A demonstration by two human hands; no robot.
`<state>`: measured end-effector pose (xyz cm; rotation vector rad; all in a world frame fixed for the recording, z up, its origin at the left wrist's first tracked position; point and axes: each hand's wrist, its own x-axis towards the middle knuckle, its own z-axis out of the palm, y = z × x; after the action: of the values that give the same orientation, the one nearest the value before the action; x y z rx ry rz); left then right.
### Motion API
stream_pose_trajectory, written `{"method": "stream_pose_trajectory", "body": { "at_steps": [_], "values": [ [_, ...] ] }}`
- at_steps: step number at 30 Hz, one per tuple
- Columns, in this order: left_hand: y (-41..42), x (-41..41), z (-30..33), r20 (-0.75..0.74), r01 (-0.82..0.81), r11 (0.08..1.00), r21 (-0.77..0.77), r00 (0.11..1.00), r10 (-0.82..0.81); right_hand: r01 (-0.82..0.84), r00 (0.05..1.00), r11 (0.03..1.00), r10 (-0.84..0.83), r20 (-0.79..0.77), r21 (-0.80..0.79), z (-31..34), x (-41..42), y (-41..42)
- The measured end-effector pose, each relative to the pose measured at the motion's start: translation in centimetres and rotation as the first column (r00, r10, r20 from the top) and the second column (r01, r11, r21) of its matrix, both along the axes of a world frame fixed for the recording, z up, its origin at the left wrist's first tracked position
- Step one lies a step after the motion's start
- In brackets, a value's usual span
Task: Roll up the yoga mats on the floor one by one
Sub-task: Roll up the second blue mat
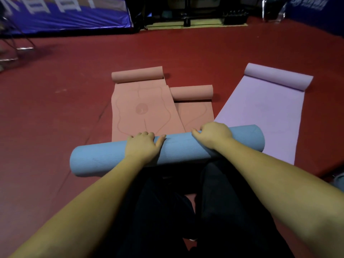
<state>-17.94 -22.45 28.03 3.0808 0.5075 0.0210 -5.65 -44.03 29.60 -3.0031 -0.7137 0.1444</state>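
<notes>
A blue yoga mat (104, 161), rolled into a thick cylinder, lies across the floor just in front of my knees. My left hand (142, 147) grips its top near the middle, fingers curled over the far side. My right hand (213, 136) grips the roll further right in the same way. Beyond the roll two pink mats lie flat, the left pink mat (141, 108) and the right pink mat (193, 110), each with its far end curled up. A lilac mat (260, 110) lies flat at the right, far end also curled.
The red floor (55, 118) spreads to the left and behind the mats. A blue banner (70, 13) stands at the back left, with dark equipment (188, 13) at the back centre. My dark trouser legs (186, 211) fill the foreground.
</notes>
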Motion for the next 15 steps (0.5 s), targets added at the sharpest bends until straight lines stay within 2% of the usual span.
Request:
{"method": "stream_pose_trajectory", "body": {
  "at_steps": [5, 10, 15],
  "values": [
    [-0.2, 0.3, 2.1, -0.027, 0.030, 0.997, -0.064, 0.999, -0.031, 0.002, 0.997, 0.999, -0.005, -0.074, -0.037, 1.8, 0.2, -0.6],
    [-0.6, 0.1, 4.7, -0.124, -0.009, 0.995, -0.101, 0.992, -0.003, -0.005, 0.978, 0.998, -0.008, -0.210, -0.060, 4.9, -0.3, -1.3],
    [-0.6, -0.8, 4.9, -0.257, -0.043, 0.971, -0.236, 0.966, -0.019, -0.054, 0.943, 0.985, -0.004, -0.332, -0.165, 5.4, -1.1, -1.1]
  ]
}}
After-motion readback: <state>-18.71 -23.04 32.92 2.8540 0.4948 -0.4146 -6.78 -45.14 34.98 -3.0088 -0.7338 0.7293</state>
